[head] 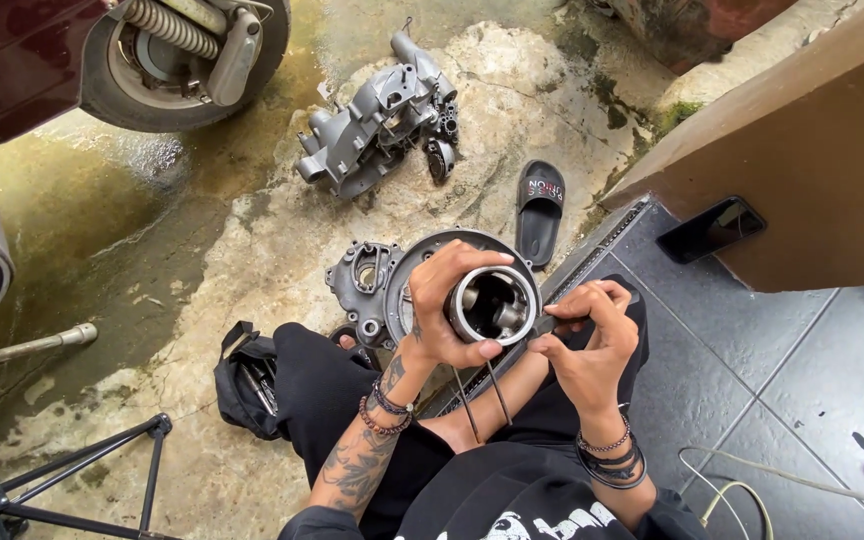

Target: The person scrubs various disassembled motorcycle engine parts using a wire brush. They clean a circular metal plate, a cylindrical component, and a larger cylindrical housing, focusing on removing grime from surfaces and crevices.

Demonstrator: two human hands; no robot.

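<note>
A maroon scooter body (12, 60) fills the upper left corner, its rear wheel (177, 60) standing on wet, stained concrete (202, 230). At the right rises a brown wall (802, 170), and a black phone (710, 229) lies flat at its foot, where the dark tile floor (752, 370) begins. A grey engine case (377, 120) rests on the concrete near the top centre. Nearer the person lies a second case half (372, 280), round and open, partly hidden behind the hands. A black slide sandal (540, 210) lies just right of it; its strap carries a band of red and white lettering. A black bag (242, 385) sits beside the person's left knee, a tripod leg (82, 470) crosses the lower left corner, and a metal pipe (27, 347) lies at the left edge.

The person sits with black-trousered legs drawn up. The left hand (447, 310), wrist bent and forearm tattooed, wraps thumb and fingers closed around a piston (492, 303), held above the lap with its hollow underside turned to the camera. The right hand (587, 340) is curled beside it, fingertips pinched shut on a small dark tool (544, 324) whose tip touches the piston's rim. Two thin rods (482, 400) hang below the piston. Beaded bracelets ring both wrists.
</note>
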